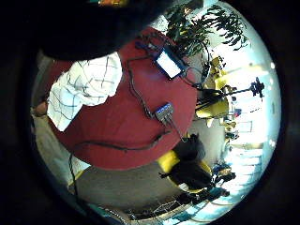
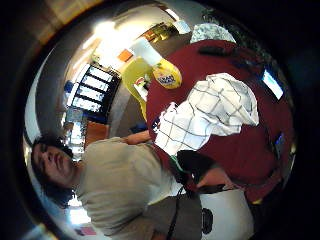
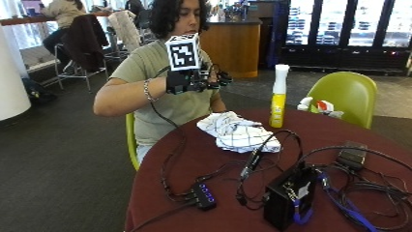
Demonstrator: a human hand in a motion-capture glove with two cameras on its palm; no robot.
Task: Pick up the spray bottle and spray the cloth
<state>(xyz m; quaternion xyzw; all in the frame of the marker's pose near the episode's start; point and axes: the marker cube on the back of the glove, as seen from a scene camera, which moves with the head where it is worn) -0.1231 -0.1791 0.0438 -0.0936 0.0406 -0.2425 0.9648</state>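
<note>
A yellow spray bottle (image 3: 279, 99) with a tall white top stands upright at the far side of the round red table (image 3: 212, 212). A white checked cloth (image 3: 237, 131) lies crumpled on the table just in front of the person. My gloved right hand (image 3: 193, 80) is raised at chest height above the table's edge, left of the cloth and apart from the bottle. Its fingers are relaxed and hold nothing. Both palm views look down on the cloth (image 1: 86, 86) (image 2: 210, 112), and the thumb side view also shows the bottle (image 2: 162, 67) beyond it.
Black cables run over the table's near half, with a small hub (image 3: 205, 195), a black box (image 3: 286, 198) and a flat device (image 3: 352, 155). A green chair (image 3: 344, 94) stands behind the bottle. A bare hand (image 2: 216, 178) rests at the table's edge.
</note>
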